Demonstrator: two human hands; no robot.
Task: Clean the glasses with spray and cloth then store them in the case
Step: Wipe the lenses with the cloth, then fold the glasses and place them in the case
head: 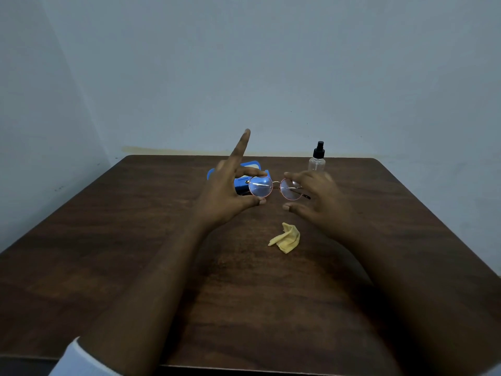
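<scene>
Nearest on the brown worktop [162, 267] lies the crumpled yellow cloth [287, 238], just below the hands and touching neither; glasses set down carelessly could sweep it aside. Above it the glasses [273, 187] hang in the air, clear of the worktop. The left hand [230, 194] pinches the rim of one round lens between thumb and a finger, forefinger sticking straight up, so the weight seems to sit on a thin pinch. A slip there would drop the frame onto hard wood, and fingertips straying onto the glass would smear it. The right hand [318, 198] is blurred, its fingers curved about the other lens. Whether it grips or only hovers I cannot tell, and a hasty grab could bend the thin wire arm. Behind the left hand the blue case [240, 187] lies open, close enough to be bumped. Farthest, the clear spray bottle [317, 161] stands upright, narrow and likely easy to topple on a reach.
</scene>
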